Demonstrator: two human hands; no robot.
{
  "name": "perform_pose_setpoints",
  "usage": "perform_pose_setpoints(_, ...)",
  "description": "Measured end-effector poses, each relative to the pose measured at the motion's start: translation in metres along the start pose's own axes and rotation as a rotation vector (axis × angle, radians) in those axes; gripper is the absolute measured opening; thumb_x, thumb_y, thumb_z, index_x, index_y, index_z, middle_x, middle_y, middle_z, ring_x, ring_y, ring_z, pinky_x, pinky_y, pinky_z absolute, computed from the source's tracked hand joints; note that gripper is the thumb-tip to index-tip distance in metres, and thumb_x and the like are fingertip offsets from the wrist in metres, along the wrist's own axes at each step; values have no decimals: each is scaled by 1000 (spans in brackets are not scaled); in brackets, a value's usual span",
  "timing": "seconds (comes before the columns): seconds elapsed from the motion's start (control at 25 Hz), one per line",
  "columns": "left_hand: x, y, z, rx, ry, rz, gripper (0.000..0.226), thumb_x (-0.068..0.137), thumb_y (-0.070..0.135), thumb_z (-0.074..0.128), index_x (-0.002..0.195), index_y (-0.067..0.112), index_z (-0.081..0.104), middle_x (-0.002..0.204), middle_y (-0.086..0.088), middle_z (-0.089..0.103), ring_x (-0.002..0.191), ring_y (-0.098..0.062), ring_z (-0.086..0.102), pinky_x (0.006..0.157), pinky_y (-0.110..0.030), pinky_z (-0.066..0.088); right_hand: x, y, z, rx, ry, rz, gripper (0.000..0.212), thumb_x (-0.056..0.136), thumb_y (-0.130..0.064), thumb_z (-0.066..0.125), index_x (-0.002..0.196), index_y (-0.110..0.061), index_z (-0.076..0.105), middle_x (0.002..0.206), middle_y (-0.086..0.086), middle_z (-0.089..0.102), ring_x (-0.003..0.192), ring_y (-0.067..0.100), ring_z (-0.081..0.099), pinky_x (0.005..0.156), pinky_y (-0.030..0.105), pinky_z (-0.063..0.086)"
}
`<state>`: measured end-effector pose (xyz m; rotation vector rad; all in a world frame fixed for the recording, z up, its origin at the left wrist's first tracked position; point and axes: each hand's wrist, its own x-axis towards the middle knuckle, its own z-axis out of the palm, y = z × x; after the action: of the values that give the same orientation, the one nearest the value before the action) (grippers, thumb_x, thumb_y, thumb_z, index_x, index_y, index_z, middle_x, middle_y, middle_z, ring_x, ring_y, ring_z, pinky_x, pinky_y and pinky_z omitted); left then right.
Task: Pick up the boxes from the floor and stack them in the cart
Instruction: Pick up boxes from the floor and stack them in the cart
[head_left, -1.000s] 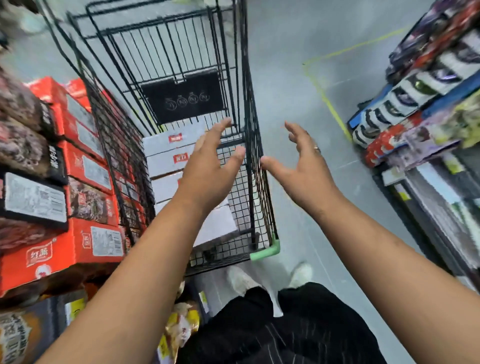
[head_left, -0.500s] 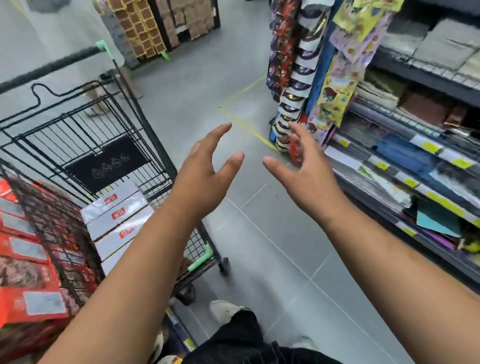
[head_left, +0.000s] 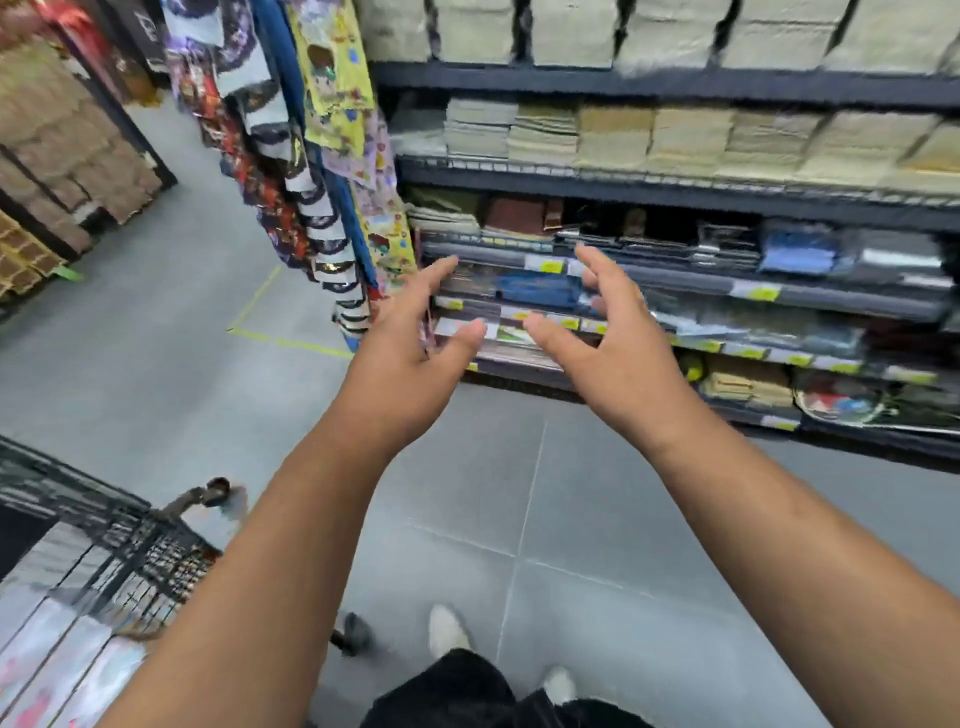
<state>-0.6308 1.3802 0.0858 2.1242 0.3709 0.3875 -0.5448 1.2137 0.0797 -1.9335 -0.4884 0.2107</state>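
Spreading relaxed fingers, the left hand (head_left: 405, 358) and right hand (head_left: 618, 348) hold nothing, palms facing each other before the shelves (head_left: 675, 192); the white boxes (head_left: 47, 649) lie in the wire cart (head_left: 93, 499), lower left beside the left forearm.

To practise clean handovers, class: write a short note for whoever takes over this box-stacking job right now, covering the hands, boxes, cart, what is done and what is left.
Left hand: open, empty, held out above the floor.
Right hand: open, empty, beside it, not touching.
Cart: lower left, with white boxes lying in it, blurred.
Done: some boxes are in the cart.
Left: no floor box shows here; the view faces a shelf. Find any remaining boxes and stack them in.
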Motion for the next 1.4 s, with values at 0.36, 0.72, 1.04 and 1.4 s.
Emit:
perform_pose_setpoints(0.36,102,96,153,26,-393,267,53,93,35,60,141,41,39,139,15,47,130,-1,42,109,-30,35,9,65,-157,-27,431,194,75,82,-48,68,145,-42,29,149,-10,36,133,6,36,101,24,30)
perform_pose_setpoints(0.72,161,207,306,-60,-767,565,52,92,35,60,140,42,39,136,16,47,124,4,41,102,-21,34,9,105,-274,-33,861,337,73,83,-42,69,146,-37,32,143,-9,39,127,2,38,99,18,29)
perform_pose_setpoints(1.04,146,295,459,-82,-980,714,54,92,32,61,140,41,39,130,20,45,124,1,42,97,-19,31,-34,166,-401,-69,1102,453,71,82,-41,71,144,-39,35,142,-9,40,130,7,39,108,29,34)
perform_pose_setpoints(1.4,94,419,650,-117,-1073,763,58,90,39,62,142,41,36,143,14,45,130,-4,42,108,-32,36,-109,238,-596,-114,1250,528,73,82,-42,71,144,-36,34,143,-7,40,132,10,39,110,34,34)
